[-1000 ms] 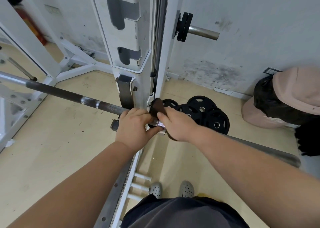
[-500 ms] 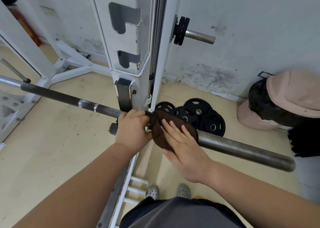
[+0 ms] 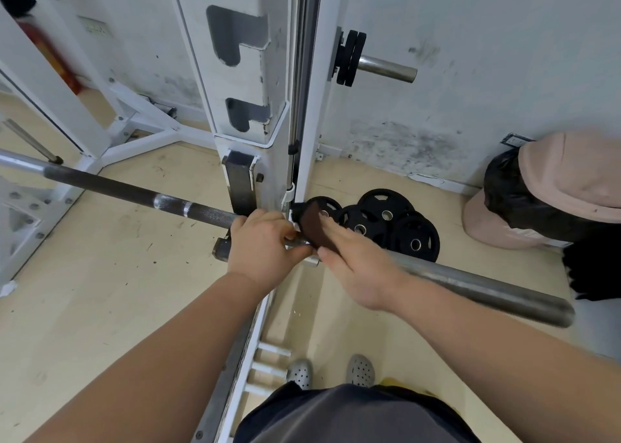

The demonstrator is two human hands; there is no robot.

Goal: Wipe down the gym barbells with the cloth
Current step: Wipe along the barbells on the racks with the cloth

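Left hand: fingers wrapped round barbell.
Right hand: fingers clamped on cloth, atop barbell.
Bin: beyond barbell's end, black bag inside.

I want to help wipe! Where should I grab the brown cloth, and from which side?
Probably its free upper flap, reached from above. The cloth lies over the bar, the right hand holds its lower part, and the left hand grips the bar close beside it, so only the top is open.
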